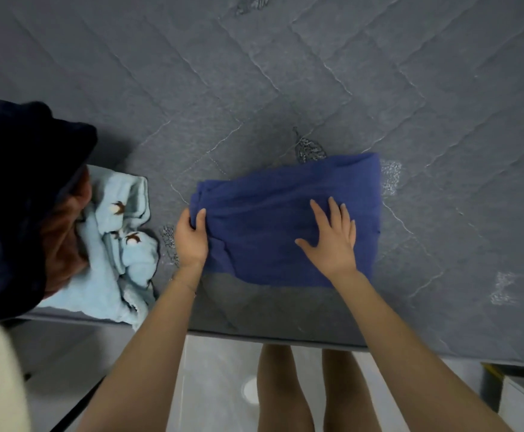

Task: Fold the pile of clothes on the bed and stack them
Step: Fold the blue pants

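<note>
Blue garment [285, 219] near mattress [316, 88] edge | left hand [191, 238] grips its edge | right hand [332, 235] flat

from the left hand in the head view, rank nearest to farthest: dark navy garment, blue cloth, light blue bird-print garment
1. blue cloth: the left hand grips its left edge.
2. light blue bird-print garment: just left of the hand, apart from it.
3. dark navy garment: far left, beyond the light blue one.
</note>
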### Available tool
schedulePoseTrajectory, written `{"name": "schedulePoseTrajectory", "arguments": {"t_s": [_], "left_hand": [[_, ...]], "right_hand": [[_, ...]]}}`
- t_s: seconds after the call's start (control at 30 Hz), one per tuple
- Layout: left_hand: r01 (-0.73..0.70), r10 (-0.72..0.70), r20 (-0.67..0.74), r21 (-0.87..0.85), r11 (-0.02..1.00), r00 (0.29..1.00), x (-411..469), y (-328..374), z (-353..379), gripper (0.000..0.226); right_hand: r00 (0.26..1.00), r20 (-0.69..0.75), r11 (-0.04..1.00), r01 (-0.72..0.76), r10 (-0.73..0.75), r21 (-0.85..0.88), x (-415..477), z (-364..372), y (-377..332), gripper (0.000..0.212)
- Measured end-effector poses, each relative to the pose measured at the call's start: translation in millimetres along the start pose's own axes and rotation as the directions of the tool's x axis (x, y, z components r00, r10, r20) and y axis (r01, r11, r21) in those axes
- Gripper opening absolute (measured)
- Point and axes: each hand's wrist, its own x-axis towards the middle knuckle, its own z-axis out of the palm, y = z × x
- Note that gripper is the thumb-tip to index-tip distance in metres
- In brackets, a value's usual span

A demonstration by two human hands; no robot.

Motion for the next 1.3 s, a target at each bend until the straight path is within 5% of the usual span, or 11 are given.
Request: {"name": "schedulePoseTrajectory", "arguments": {"t_s": [0.1,0.17,0.33,0.4,0.57,0.67,0.8,0.97,1.17,1.3], "left_hand": [[-0.156,0.164,-0.009,0.273,0.949,0.986,-6,0,4,0.047],[-0.307,0.349,0.003,0.479,0.822,0.937,-17,1,15,0.06],[-0.633,0.543,0.377,0.646,0.427,0.75,-52,3,67,0.065],[-0.689,0.51,0.487,0.632,0.355,0.709,-61,0,92,0.073],[-0.613,0.302,0.533,0.695,0.376,0.79,-60,-17,131,0.094],[-0.617,0.321,0.527,0.676,0.403,0.787,-59,-18,132,0.094],[-0.558,0.372,0.421,0.699,0.448,0.827,-67,-20,114,0.077],[-0.333,0.289,0.194,0.745,0.578,0.937,-72,-41,71,0.062],[-0.268,0.223,0.159,0.714,0.647,0.962,-73,-54,28,0.059],[-0.366,0.366,0.102,0.502,0.784,0.925,-75,-40,13,0.047]], "right_hand": [[1.0,-0.012,1.0,-0.012,0.013,0.014,3,2,8,0.082],[0.997,-0.07,0.998,-0.023,0.027,0.054,5,1,14,0.084],[0.966,-0.221,0.979,-0.098,0.137,0.179,17,-11,37,0.091],[0.945,-0.253,0.954,-0.14,0.208,0.265,24,-17,49,0.094],[0.927,-0.202,0.882,-0.208,0.315,0.422,41,-29,70,0.083],[0.95,-0.153,0.775,-0.122,0.272,0.62,49,-34,71,0.043],[0.95,-0.041,0.63,-0.173,0.311,0.757,54,-36,60,0.031],[0.947,-0.118,0.661,-0.116,0.298,0.742,47,-41,38,0.022],[0.981,-0.115,0.679,-0.021,0.155,0.734,29,-32,-18,0.025],[0.998,-0.07,0.704,0.048,0.004,0.708,20,-14,-69,0.034]]}}
